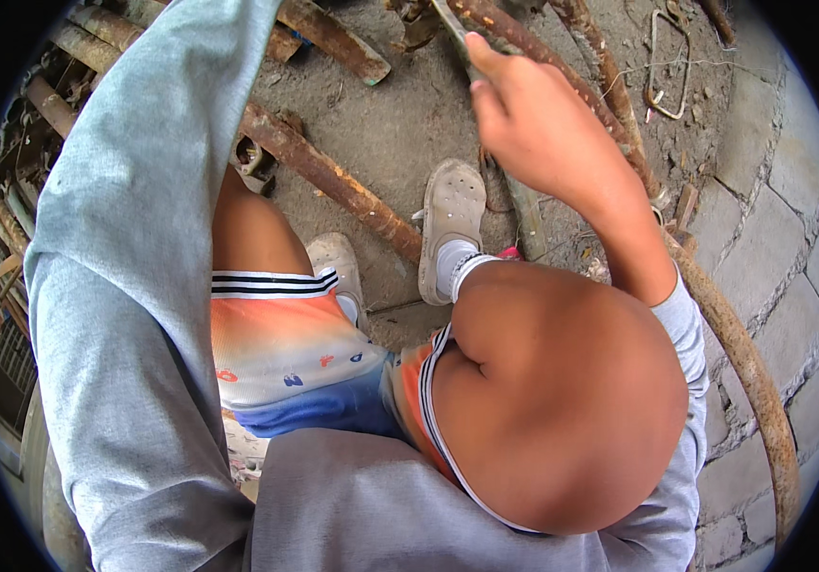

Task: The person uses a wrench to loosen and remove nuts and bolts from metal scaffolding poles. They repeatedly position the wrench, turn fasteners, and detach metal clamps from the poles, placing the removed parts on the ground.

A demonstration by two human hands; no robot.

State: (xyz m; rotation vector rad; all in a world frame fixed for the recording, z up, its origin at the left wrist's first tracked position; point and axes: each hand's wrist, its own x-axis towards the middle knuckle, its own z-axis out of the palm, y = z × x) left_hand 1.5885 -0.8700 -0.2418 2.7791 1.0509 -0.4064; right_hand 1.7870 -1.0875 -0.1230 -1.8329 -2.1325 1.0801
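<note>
My right hand (547, 119) is closed around a narrow, flat grey metal bar (454, 36) near the top middle. Its index finger lies along the bar, whose far end runs out of the picture. Rusty pipes (524, 38) lie just beyond and beside this hand. Below it a greenish flat strip (526, 219) lies on the ground; whether it joins the held bar is hidden by the hand. My left arm (147, 200), in a grey sleeve, reaches up past the top edge, so my left hand is out of view.
A rusty pipe (333, 181) slants across the ground toward my shoes (454, 205). More pipes and scrap metal (14, 205) are piled at the left. On the right, a long curved rusty pipe (748, 367) leans near a grey block wall (762, 248). A bent wire frame (668, 65) lies at the far right.
</note>
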